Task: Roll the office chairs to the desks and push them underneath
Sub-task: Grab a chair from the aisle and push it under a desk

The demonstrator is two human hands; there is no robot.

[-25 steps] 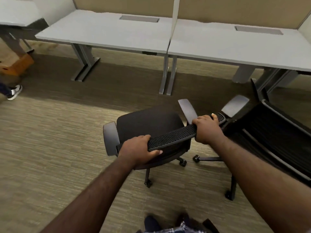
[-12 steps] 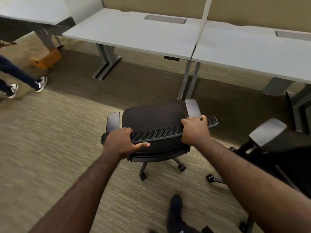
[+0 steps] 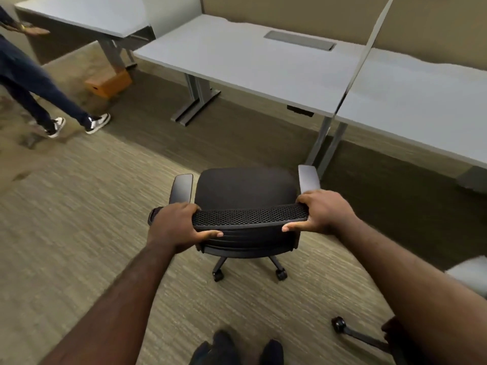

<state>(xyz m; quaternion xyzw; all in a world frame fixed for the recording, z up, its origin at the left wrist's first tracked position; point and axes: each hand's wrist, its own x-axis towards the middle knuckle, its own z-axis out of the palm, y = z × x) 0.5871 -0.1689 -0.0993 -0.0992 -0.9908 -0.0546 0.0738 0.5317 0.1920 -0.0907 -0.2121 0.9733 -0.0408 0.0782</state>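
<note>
A black office chair (image 3: 246, 191) with grey armrests stands on the carpet, its seat facing a grey desk (image 3: 253, 61). My left hand (image 3: 176, 225) grips the left end of the mesh backrest top, and my right hand (image 3: 324, 212) grips the right end. The chair sits a short way in front of the desk, near its right legs. A second grey desk (image 3: 421, 106) adjoins on the right behind a thin divider panel.
Another person's legs (image 3: 39, 83) in dark trousers and sneakers walk at the far left. An orange box (image 3: 108, 83) lies under a third desk (image 3: 84, 11) at the back left. A second chair's armrest (image 3: 469, 275) and caster (image 3: 338, 324) show at the lower right.
The chair has turned to face the desk squarely and rolled left, away from the second chair. The view has swung left. The other person has stepped further into view.
</note>
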